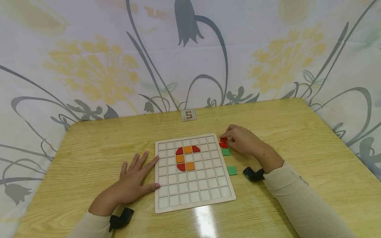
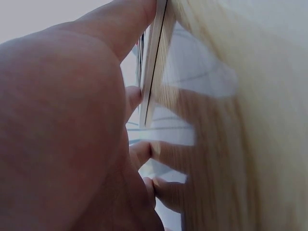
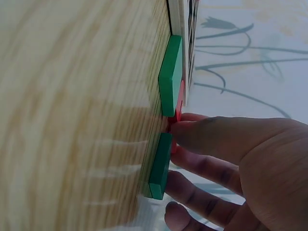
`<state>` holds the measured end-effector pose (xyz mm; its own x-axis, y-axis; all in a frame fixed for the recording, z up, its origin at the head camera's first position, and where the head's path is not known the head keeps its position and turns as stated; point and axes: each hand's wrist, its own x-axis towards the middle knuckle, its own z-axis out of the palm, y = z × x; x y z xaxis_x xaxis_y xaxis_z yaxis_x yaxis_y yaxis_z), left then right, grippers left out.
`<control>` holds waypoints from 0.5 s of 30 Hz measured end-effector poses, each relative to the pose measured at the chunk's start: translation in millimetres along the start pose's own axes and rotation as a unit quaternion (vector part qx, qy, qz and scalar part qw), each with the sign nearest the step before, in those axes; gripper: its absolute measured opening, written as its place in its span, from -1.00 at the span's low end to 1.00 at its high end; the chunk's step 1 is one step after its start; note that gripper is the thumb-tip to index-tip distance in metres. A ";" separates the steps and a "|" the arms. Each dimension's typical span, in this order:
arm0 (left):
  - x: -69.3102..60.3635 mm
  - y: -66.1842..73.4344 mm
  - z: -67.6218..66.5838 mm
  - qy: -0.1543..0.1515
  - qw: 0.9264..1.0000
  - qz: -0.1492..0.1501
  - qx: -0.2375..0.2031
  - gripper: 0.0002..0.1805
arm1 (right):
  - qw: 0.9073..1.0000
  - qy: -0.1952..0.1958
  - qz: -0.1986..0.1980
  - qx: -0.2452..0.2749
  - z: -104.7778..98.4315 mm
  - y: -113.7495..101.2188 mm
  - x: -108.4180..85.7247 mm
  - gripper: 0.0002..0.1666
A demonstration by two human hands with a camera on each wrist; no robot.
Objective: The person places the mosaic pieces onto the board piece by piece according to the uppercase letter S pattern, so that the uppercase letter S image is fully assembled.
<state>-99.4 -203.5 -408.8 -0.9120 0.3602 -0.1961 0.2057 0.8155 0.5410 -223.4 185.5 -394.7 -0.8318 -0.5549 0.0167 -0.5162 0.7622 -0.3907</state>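
My right hand point(image 1: 242, 139) has a red piece point(image 1: 224, 139) in a narrow pinch between thumb and fingertips, just off the edge of the grid board point(image 1: 194, 196), between one and two o'clock from its centre. A second red piece point(image 1: 223, 145) lies just beside it on my side, followed by two green tiles point(image 1: 226, 152), the nearer one at three o'clock. My left hand point(image 1: 131, 185) grips nothing: its fingers are spread wide at nine o'clock, thumb and index fingertip touching the board's edge. On the board, toward eleven o'clock from the middle, three orange squares point(image 1: 188, 149) and three rounded pieces point(image 1: 181, 167) in red make a curve (its open side faces three o'clock). At twelve o'clock, near the far edge of the table point(image 1: 98, 145), is a small card point(image 1: 189, 114) with a coloured figure
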 end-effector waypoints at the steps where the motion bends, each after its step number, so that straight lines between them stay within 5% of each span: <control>1: 0.0 0.1 -0.1 0.000 1.000 0.000 0.000 -0.05 | 1.000 0.000 0.002 0.000 -0.1 0.4 0.0 -0.65; 15: -0.5 1.7 -0.7 -0.005 1.000 -0.005 0.000 -0.05 | 0.999 -0.002 0.040 0.007 -1.2 2.0 -0.1 -0.80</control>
<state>-98.8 -202.7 -407.2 -0.9101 0.3569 -0.2104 0.1966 0.8191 0.5389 -224.6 187.4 -394.4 -0.8695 -0.4935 -0.0196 -0.4448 0.7997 -0.4033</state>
